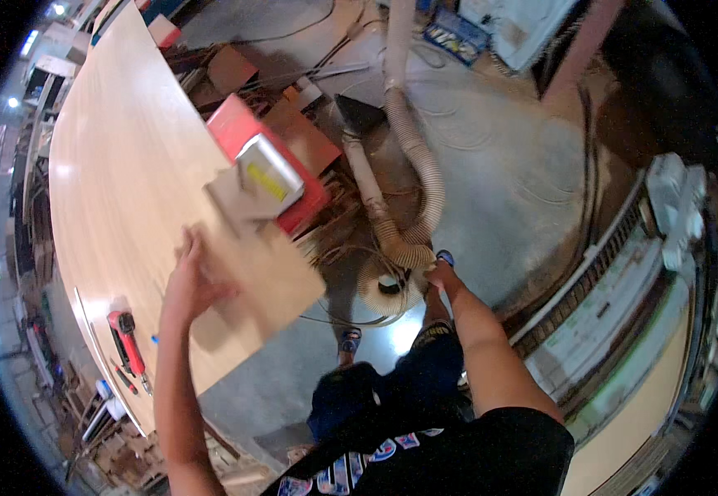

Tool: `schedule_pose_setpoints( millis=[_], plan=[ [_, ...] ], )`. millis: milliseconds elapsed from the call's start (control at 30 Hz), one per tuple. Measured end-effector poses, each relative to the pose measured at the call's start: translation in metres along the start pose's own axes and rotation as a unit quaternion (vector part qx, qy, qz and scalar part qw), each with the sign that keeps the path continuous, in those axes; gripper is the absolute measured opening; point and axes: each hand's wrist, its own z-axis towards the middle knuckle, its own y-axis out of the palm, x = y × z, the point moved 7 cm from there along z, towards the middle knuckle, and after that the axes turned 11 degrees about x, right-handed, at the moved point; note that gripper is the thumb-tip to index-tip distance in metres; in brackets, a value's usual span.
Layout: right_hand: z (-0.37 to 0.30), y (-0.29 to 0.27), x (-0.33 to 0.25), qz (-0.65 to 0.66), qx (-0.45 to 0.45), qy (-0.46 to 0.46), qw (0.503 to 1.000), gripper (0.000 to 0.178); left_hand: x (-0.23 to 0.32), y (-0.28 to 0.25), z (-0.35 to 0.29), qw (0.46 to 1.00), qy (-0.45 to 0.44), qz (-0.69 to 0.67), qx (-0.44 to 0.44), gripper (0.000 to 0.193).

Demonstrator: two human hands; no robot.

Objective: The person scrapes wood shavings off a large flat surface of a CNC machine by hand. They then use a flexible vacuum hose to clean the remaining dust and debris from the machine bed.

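Fingers (191, 241) of the L hand (192, 285) are spread fairly wide over a long, pale wood-grain board (128, 182) at left, close to its near end; blurred, so can't tell if they touch it. R hand (440, 273) hangs right of the board; its fingers look curled, can't tell if holding anything. Just beyond the L hand, by the board's right edge: a blurred grey-brown angular piece (239, 202) w/ a white box-shaped part (272, 178), yellow-labelled, & a red blocky object (313, 202). If the piece is loose, a sideways knock could prob. tip it off. Red-and-black handheld power tool (130, 347) lies nr the board's left edge; a jolt might roll it over. Beige ribbed hose (421, 178) lies nr the sandalled feet (350, 337): trip risk, esp. w/ eyes on the board.
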Motion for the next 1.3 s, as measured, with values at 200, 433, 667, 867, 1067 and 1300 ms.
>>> schedule_pose_setpoints(
  millis=[200,433,667,867,1067,1300],
  plan=[
    [0.162,0.052,-0.138,-0.22,-0.019,-0.193,0.956,0.039,0.016,-0.005,-0.002,0.989,-0.134,0.056,-0.035,0.132],
    [0.288,0.164,-0.062,0.022,-0.092,-0.122,0.988,0.113,-0.051,-0.031,-0.021,0.926,-0.234,0.281,-0.09,0.082],
    [0.281,0.191,-0.054,0.071,0.074,-0.053,0.993,0.145,-0.031,-0.032,-0.024,0.905,-0.297,0.282,-0.119,0.098],
    [0.256,0.168,-0.085,-0.061,0.021,0.049,0.997,0.138,-0.034,-0.027,-0.005,0.924,-0.282,0.228,-0.119,0.112],
    [0.19,0.091,-0.173,0.281,-0.037,0.034,0.958,0.094,-0.019,0.002,0.018,0.973,-0.21,0.078,-0.064,0.125],
    [0.029,-0.006,-0.23,0.41,-0.209,0.174,0.871,0.074,0.009,-0.014,0.001,0.996,-0.091,0.0,0.01,0.152]
  ],
)
